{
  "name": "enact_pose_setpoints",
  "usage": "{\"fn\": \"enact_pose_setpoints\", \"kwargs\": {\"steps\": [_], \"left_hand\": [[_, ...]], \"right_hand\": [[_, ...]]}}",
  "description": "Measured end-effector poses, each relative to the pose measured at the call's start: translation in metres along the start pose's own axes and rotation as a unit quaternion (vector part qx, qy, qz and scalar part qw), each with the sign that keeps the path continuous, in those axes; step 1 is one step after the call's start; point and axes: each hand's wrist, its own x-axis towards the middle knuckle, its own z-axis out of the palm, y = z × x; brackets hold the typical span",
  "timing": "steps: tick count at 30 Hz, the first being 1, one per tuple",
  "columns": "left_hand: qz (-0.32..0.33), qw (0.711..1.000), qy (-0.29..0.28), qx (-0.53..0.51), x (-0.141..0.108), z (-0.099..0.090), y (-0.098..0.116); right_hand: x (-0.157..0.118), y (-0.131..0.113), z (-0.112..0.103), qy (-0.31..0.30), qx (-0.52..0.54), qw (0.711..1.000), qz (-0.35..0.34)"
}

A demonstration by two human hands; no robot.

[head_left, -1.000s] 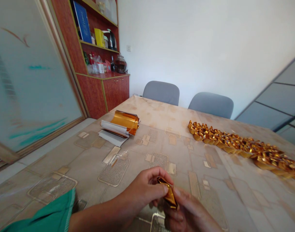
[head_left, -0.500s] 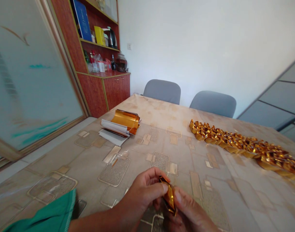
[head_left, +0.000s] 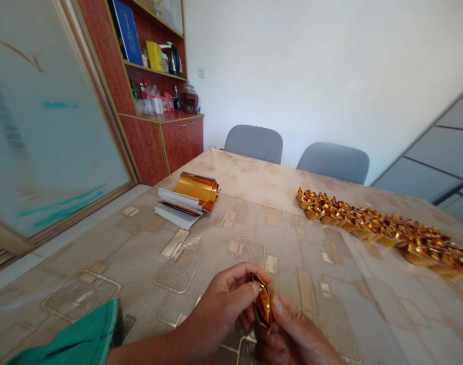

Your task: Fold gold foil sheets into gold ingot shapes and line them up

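A wooden cabinet (head_left: 146, 147) stood at 11 o'clock against the wall, its shelves crowded with bottles and a kettle, and two grey chairs (head_left: 253, 144) (head_left: 333, 162) waited at 12 and 1 o'clock beyond a patterned table (head_left: 102, 243). Across the tabletop at 2 o'clock ran a long row of folded gold foil pieces (head_left: 379, 228), their shapes packed side by side. At 11 o'clock lay a stack of paper (head_left: 174, 205) with a curled sheet of gold foil (head_left: 195, 190) on top. At 6 o'clock, above the table and close to the wearer, the folding of a single gold foil piece (head_left: 263, 302) was in hand. The left hand (head_left: 220, 304), in a green sleeve (head_left: 64, 339), clenched it between thumb and fingers, and the right hand (head_left: 296, 329) pinched it from the other side.
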Motion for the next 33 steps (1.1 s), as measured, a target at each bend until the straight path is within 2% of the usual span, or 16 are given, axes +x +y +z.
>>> {"fn": "enact_pose_setpoints", "kwargs": {"steps": [3,6,9,14,18,25,33], "left_hand": [[-0.022,0.996,-0.019,-0.084,0.0,-0.003,-0.003],[-0.064,0.979,-0.07,-0.181,-0.003,-0.004,-0.005],[-0.088,0.966,-0.107,-0.219,-0.007,-0.003,-0.003],[-0.07,0.983,-0.055,-0.159,-0.006,0.001,-0.003],[-0.019,0.998,-0.038,-0.054,-0.004,0.001,-0.006],[-0.021,1.0,-0.018,-0.001,0.0,0.002,-0.006],[-0.008,0.997,-0.075,-0.036,0.002,-0.002,-0.009]], "right_hand": [[0.0,0.001,-0.005,0.009,0.002,1.0,-0.008],[0.0,0.001,-0.007,0.025,0.01,0.999,-0.03],[-0.001,0.001,-0.005,0.026,0.01,0.999,-0.041],[0.001,-0.002,-0.003,-0.039,-0.033,0.998,-0.021],[-0.001,-0.003,-0.002,-0.03,-0.068,0.996,-0.039],[-0.004,-0.008,0.006,-0.028,-0.064,0.997,-0.028],[-0.004,-0.011,0.002,-0.027,-0.07,0.997,-0.023]]}}
